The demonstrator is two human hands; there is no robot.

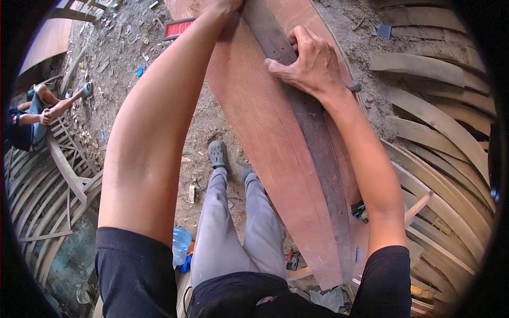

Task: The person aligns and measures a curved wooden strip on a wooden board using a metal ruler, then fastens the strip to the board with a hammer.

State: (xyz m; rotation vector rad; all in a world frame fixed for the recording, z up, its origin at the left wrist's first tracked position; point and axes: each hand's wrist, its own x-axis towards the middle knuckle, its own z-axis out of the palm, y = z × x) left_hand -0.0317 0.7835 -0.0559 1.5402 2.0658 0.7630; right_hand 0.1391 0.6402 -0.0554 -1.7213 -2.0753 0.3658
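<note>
A long dark wooden plank (307, 106) lies lengthwise on a wider reddish-brown plywood sheet (254, 116). My right hand (313, 63) is bent over the plank, its thumb on the left side and its fingers curled on the right, gripping it. At the top edge of the view, my left hand (214, 6) is by the far part of the board, its fingers mostly cut off. A dark, blunt-ended object (354, 86) sticks out beside my right wrist; the rest of it is hidden.
Curved wooden ribs (424, 69) line the right side. A red tray (178, 28) sits left of the board. A clear blue water jug (181, 245) stands by my legs. A blue pen (357, 254) lies on the board's near end. Another person (40, 116) sits at far left.
</note>
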